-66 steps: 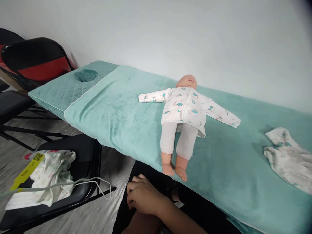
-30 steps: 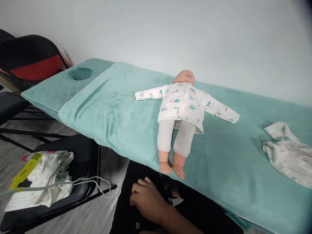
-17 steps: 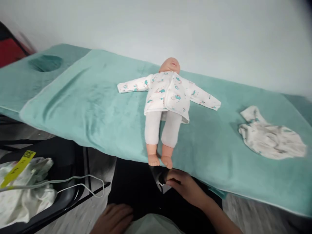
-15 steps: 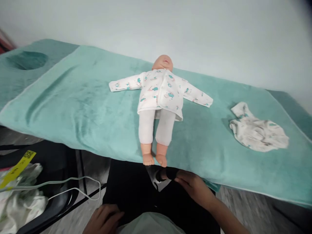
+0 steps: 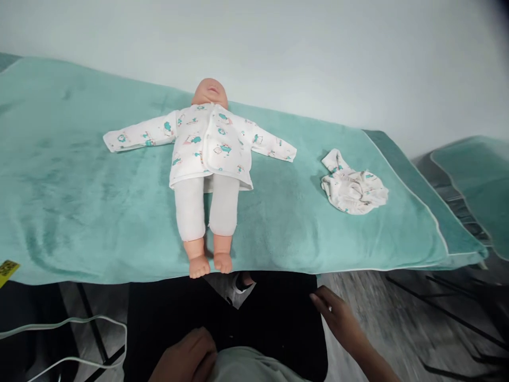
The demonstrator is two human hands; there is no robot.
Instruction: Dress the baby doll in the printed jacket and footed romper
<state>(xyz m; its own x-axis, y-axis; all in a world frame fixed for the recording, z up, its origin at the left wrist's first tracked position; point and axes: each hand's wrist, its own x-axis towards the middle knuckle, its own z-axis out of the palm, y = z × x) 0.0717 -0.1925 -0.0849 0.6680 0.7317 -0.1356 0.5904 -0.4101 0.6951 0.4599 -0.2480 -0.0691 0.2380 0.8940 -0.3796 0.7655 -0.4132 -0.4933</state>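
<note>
Green bed [image 5: 278,228]: doll [image 5: 207,164] on back, probably light, soft-bodied; best held under torso [image 5: 217,140]. Left hand [image 5: 185,356] curled at lap [image 5: 222,321], grasp unclear; right hand [image 5: 339,319] apart, loose, seemingly empty.

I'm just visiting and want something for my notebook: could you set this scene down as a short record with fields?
Doll: on its back on the green bed, feet at the near edge
Jacket: white, printed, worn by the doll, sleeves spread
Crumpled cloth: on the bed, right of the doll as seen
Left hand: in the lap, nothing seen in it
Right hand: beside right knee
</note>
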